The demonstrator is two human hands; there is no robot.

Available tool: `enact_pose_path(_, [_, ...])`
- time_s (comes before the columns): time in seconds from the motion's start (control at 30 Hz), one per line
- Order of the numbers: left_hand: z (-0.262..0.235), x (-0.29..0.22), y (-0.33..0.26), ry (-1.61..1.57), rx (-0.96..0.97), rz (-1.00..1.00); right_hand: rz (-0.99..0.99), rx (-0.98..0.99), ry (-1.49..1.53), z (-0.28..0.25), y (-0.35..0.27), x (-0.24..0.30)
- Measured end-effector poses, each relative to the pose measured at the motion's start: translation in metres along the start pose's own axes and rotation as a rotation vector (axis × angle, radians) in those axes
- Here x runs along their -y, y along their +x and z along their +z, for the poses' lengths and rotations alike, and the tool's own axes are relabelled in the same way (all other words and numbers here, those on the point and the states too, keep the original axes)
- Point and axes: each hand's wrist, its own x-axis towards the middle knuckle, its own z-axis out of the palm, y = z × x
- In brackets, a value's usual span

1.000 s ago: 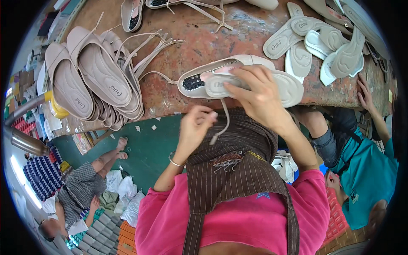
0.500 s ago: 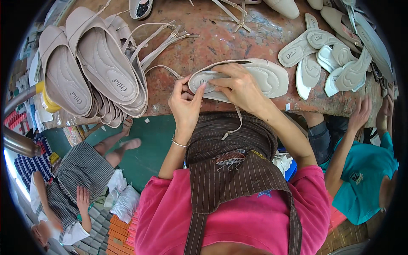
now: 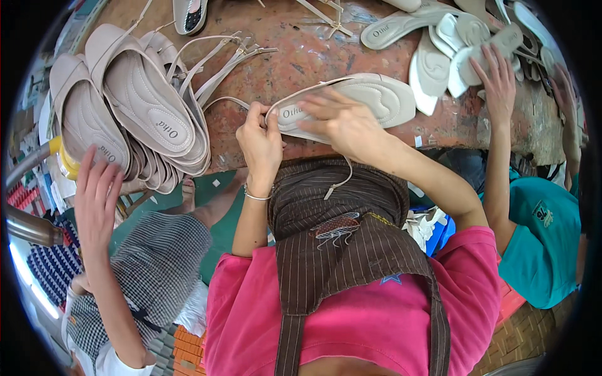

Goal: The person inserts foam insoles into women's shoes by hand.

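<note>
A beige sandal [image 3: 392, 108] with a padded insole [image 3: 370, 100] lies at the table's near edge, its heel end toward the left. Pinched between the thumb and fingers of my left hand [image 3: 260, 139] is the sandal's heel edge. My right hand [image 3: 351, 128] is over the insole's middle, fingers stretched toward the heel and blurred by motion; it grips nothing visible. A thin strap [image 3: 340, 183] with a metal tip hangs from the sandal over my brown striped apron. Another thin strap [image 3: 229, 99] runs from behind my left hand to the left.
Stacked beige sandals [image 3: 160, 119] stand at left, beside a co-worker's hand [image 3: 97, 194]. Loose insoles [image 3: 433, 66] lie at right, where another co-worker's hand [image 3: 500, 84] touches one. The table [image 3: 301, 62] is worn and reddish. A metal pipe [image 3: 34, 227] juts in at far left.
My right hand has lifted its fingertips from the heel area and sweeps over the insole. The left keeps its grip. The left co-worker's hand came up to the stacked sandals; the right one's reached the insoles.
</note>
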Motion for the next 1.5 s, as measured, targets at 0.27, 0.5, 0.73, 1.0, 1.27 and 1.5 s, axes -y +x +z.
enact_pose_path(0.27, [0.007,-0.014,-0.031,0.014,0.169,-0.155,0.433,-0.481,-0.07,-0.024,-0.017,-0.019])
enact_pose_path(0.5, [0.032,-0.045,-0.084,0.457,0.316,0.409,0.663,-0.582,0.401,-0.074,-0.011,-0.036])
enact_pose_path(0.73, [0.056,-0.022,-0.099,0.572,0.415,0.759,0.445,-0.3,0.01,-0.018,-0.065,0.047])
enact_pose_path(1.0, [0.062,-0.023,-0.096,0.67,0.435,0.701,0.555,-0.139,-0.224,-0.023,-0.001,-0.009])
enact_pose_path(1.27, [0.063,-0.023,-0.098,0.649,0.43,0.701,0.751,0.159,-0.135,-0.036,0.022,-0.008])
enact_pose_path(1.5, [0.062,-0.017,-0.091,0.626,0.463,0.709,0.624,-0.265,-0.51,0.004,0.004,0.003])
